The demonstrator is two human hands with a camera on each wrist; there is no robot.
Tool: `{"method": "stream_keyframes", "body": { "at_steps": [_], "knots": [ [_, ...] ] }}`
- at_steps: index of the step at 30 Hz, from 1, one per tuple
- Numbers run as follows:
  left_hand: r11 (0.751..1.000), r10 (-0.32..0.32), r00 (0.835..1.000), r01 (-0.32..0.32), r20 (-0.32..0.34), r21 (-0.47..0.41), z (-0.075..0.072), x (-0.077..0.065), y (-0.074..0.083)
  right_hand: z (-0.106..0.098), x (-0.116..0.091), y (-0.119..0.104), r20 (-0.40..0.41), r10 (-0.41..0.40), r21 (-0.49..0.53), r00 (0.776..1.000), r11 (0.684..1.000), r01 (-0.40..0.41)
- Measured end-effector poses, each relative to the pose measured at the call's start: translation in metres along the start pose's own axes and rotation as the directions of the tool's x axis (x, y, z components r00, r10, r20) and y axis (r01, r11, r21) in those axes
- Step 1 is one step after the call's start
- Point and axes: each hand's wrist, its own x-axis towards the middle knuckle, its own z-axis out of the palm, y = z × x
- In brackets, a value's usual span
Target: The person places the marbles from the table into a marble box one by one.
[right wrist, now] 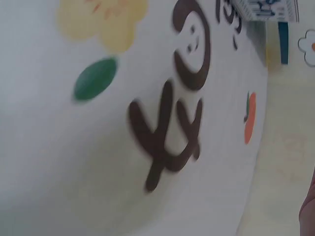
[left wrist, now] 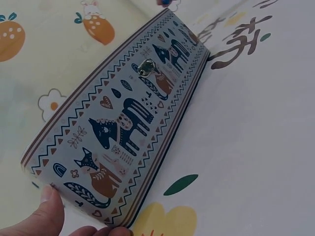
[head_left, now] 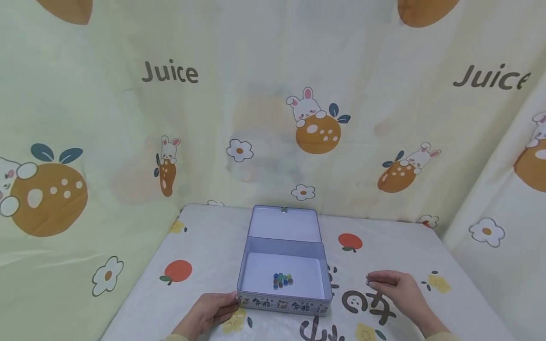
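A hinged tin box with animal prints stands with its lid raised at the back. Inside it, several small glass marbles in blue, green and brown lie in a cluster. My left hand grips the front left corner of the box; the left wrist view shows the thumb at that corner and fingers lower down. To the right of the box, my right hand pinches a small dark bluish marble above the cloth. Only a sliver of that hand shows in the right wrist view.
A printed cloth with fruit, flowers and dark lettering covers the table. Behind and at both sides hangs a patterned curtain. A metal clasp sits on the front of the box.
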Motion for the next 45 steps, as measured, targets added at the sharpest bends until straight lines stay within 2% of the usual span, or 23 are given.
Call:
{"method": "stream_keyframes", "body": {
  "at_steps": [4,8,11,17,22,28,36,45],
  "knots": [
    [1.0,0.004,1.0,-0.004,0.009,0.008,0.002,-0.001,-0.001,0.016,0.007,-0.019,0.009,-0.05,0.054,0.999,0.997,0.05],
    [1.0,0.007,1.0,-0.007,0.012,0.008,0.004,-0.001,-0.001,0.031,0.014,-0.039,0.028,-0.134,0.104,0.991,0.986,0.131],
    [1.0,0.008,1.0,-0.008,0.008,0.009,0.004,-0.002,0.0,0.044,0.023,-0.056,0.033,-0.17,0.11,0.985,0.98,0.166],
    [1.0,0.011,1.0,-0.011,0.012,0.015,0.004,-0.003,0.0,0.074,0.041,-0.085,0.055,-0.177,0.123,0.983,0.978,0.169],
    [1.0,0.011,1.0,-0.011,0.018,0.015,0.006,-0.003,-0.001,0.093,0.045,-0.1,0.09,-0.174,0.134,0.981,0.978,0.162],
    [1.0,0.013,1.0,-0.013,0.025,0.0,0.009,-0.004,0.0,0.103,0.045,-0.104,0.084,-0.149,0.141,0.985,0.981,0.136],
    [1.0,0.021,1.0,-0.021,0.02,-0.007,0.01,-0.002,-0.001,0.101,0.044,-0.1,0.06,-0.162,0.113,0.985,0.982,0.154],
    [1.0,0.02,1.0,-0.02,0.022,0.001,0.01,0.0,-0.002,0.101,0.043,-0.098,0.057,-0.152,0.132,0.987,0.981,0.143]
  ]
}}
